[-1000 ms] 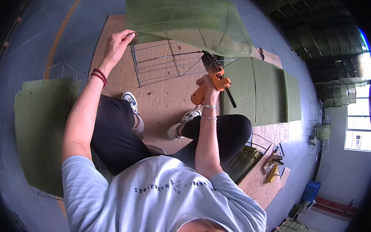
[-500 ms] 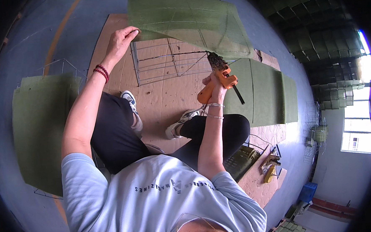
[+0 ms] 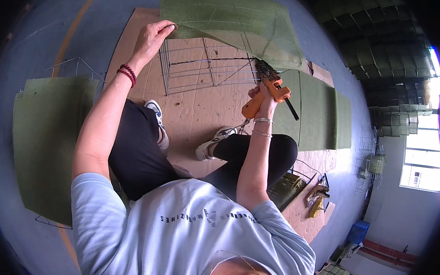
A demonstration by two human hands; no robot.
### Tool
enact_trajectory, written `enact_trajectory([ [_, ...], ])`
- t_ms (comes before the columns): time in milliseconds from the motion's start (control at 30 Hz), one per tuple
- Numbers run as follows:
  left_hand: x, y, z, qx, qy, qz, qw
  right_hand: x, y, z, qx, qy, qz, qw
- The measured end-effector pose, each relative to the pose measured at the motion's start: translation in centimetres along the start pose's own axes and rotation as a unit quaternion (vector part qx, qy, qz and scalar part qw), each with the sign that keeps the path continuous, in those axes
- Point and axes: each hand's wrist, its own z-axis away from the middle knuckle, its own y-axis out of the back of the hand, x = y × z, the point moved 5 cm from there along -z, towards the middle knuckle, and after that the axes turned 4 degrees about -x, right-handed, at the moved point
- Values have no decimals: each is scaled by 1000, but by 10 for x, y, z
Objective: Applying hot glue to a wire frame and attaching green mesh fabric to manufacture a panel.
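The left hand is raised, its thumb and fingers pinching the near left corner of a green mesh sheet, which slopes over the far part of a wire frame. The right hand is closed around the handle of an orange glue gun, with a black rod sticking out of its back. The gun's dark, crusted nozzle points away from the person, at the right end of a wire coated with dark lumps, near the sheet's lower edge; whether the tip touches the wire, I cannot tell. The frame lies on brown cardboard spread over the blue-grey floor, between the two arms and beyond the person's shoes. Right of the gun lies another green piece, its panels overlapping. Nearer the person, beside the bent knee, are an olive crate and a yellow-handled tool on cardboard. To the left, well apart from the hands, a further green panel covers a second wire frame, whose corner shows past its far edge.
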Motion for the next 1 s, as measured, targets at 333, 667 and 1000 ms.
enact_trajectory([
  [333,-8,-2,-3,9,-14,10,1000,1,4,-3,20,-3,-16,1000],
  [667,-13,-4,-10,24,1,9,1000,4,7,-7,21,-2,-13,1000],
  [1000,-9,-3,-8,22,-7,34,999,10,5,-2,-18,-6,-29,999],
])
